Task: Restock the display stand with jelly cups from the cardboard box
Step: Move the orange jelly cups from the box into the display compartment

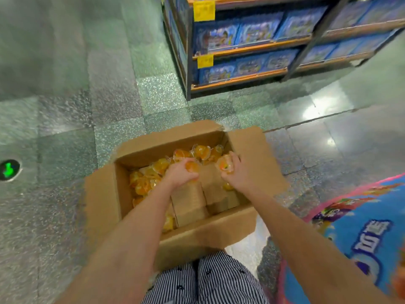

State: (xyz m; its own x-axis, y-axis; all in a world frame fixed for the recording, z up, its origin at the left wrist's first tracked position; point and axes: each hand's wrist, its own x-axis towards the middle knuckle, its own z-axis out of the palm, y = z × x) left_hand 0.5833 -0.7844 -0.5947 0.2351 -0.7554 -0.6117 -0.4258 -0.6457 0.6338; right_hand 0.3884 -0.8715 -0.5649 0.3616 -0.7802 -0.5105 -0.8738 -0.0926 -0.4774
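An open cardboard box (219,231) stands on the floor in front of my legs, flaps spread. Several orange jelly cups (202,151) lie loose along its far and left sides. My left hand (179,175) is inside the box, fingers curled round an orange jelly cup (192,166). My right hand (235,174) is beside it, gripping another jelly cup (225,164) just above the box. The colourful blue and pink display stand (359,235) is at my right, only its edge showing.
The bare cardboard bottom of the box (190,202) shows at the near side. A dark shelf unit (247,51) with blue product boxes and yellow price tags stands ahead on the speckled tile floor. A round floor marker with a green arrow (9,170) sits at far left.
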